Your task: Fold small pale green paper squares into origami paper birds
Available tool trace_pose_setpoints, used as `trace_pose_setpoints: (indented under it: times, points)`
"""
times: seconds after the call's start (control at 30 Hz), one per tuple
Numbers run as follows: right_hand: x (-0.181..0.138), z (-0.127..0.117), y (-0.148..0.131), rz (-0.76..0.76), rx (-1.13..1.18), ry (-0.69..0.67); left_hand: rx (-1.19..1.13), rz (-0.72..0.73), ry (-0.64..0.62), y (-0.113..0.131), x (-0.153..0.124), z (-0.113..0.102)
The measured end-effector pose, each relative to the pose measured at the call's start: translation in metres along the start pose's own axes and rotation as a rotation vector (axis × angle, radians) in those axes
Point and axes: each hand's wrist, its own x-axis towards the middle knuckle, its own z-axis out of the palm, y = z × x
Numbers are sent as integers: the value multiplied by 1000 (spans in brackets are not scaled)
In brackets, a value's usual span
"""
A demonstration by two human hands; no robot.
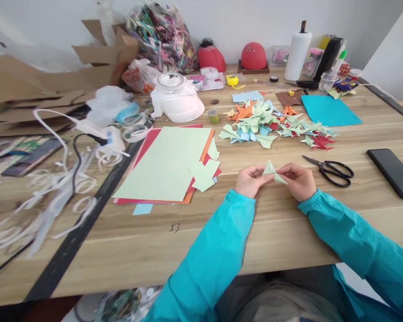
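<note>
Both my hands pinch a small pale green folded paper piece (273, 172) just above the wooden table (174, 241). My left hand (250, 180) grips its left side, fingers closed. My right hand (298, 180) holds its right point, fingers closed too. Both arms wear teal sleeves. Beyond the hands lies a pile of folded paper figures (271, 125) in green, orange, blue and red. Black scissors (332, 171) rest just right of my right hand.
A stack of coloured paper sheets (168, 163) lies to the left. A black phone (392, 172) sits at the right, a blue sheet (329, 110) beyond it. A paper towel roll (297, 54), bottles, cardboard and tape strips crowd the back and left.
</note>
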Motion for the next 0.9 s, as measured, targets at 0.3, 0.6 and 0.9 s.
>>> trace_pose_setpoints:
  times: [0.3, 0.6, 0.9]
  points:
    - [0, 0, -2, 73, 39, -103, 2, 2, 57, 1, 1, 1]
    - [5, -2, -4, 169, 199, -89, -158, -75, 12, 9, -6, 9]
    - [3, 1, -7, 221, 216, -107, -92, -28, 118, -2, -2, 9]
